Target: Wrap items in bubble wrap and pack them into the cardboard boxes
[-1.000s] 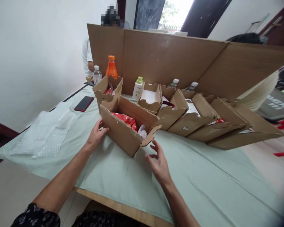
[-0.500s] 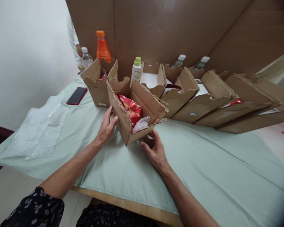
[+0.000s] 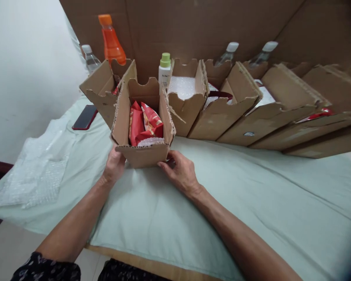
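Observation:
A cardboard box (image 3: 143,156) with an open top stands near the row of boxes, its narrow end facing me. Red packets (image 3: 146,121) and some bubble wrap (image 3: 151,141) lie inside it. My left hand (image 3: 115,166) grips the box's lower left corner, its fingertips partly hidden behind the side. At the lower right corner, my right hand (image 3: 179,171) holds the box between thumb and fingers; some fingers are hidden behind it.
Several cardboard boxes (image 3: 212,125) line the back. Behind them stand an orange bottle (image 3: 112,45), a green-capped bottle (image 3: 164,72) and clear bottles. A phone (image 3: 84,117) and bubble wrap sheets (image 3: 36,168) lie left on the green cloth (image 3: 222,195).
The held box has turned so that its narrow end faces me squarely, and both hands have shifted left with it. My right hand has closed on its corner. The view has shifted.

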A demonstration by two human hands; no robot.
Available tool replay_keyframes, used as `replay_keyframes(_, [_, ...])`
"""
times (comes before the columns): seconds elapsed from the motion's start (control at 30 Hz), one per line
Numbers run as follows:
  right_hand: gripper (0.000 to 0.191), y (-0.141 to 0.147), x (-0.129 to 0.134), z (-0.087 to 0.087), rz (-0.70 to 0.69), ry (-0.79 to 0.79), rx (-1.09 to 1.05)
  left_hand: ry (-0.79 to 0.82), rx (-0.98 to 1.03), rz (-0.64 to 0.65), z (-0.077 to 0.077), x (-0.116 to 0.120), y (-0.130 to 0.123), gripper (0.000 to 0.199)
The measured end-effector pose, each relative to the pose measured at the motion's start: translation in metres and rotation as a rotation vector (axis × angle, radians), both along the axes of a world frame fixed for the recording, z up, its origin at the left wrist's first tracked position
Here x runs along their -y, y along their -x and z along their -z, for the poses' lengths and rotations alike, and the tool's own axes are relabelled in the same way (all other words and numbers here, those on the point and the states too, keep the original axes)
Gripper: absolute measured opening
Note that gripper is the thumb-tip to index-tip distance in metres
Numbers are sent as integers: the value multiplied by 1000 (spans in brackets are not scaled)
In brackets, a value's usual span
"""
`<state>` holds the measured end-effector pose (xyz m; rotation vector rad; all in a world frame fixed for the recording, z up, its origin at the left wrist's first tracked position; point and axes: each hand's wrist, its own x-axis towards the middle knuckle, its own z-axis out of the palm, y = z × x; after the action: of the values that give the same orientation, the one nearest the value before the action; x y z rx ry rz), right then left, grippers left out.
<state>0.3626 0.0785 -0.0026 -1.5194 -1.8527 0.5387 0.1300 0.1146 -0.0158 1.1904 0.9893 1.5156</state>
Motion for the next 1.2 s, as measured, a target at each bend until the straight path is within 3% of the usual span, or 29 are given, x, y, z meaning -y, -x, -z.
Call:
replay_keyframes(0.1, [19,10,-22,2,67,11,38,8,-21,-48,-1,-4,-2,48])
replay_keyframes(0.2, [18,17,-40,7,105,20,50,39,-144,-175,-1,-5,-3,44])
replay_keyframes(0.3, [18,17,-49,14,130,32,90,11,-330,-332,-3,1,-6,34])
replay_keyframes(0.37, [20,14,-51,17,127,44,116,-3,-368,-354,-5,5,-11,36])
replay_keyframes(0.47, [21,10,-51,20,73,31,92,-23,-310,-230,-3,8,-16,49])
replay_keyframes(0.63, [32,8,-53,22,19,-27,-11,-117,-214,40,15,-1,-16,78])
replay_keyframes(0.83, [43,8,-56,25,-11,-73,-51,-66,-285,336,28,-8,-15,80])
replay_keyframes(0.93, [38,7,-55,25,-50,-85,-16,-28,-300,385,27,-10,-13,82])
replay_keyframes(1.07, [32,8,-49,19,-206,-96,129,17,-341,385,25,-11,-12,84])
replay_keyframes(1.2, [57,11,-46,13,-313,-116,283,-21,-464,259,27,-6,-21,77])
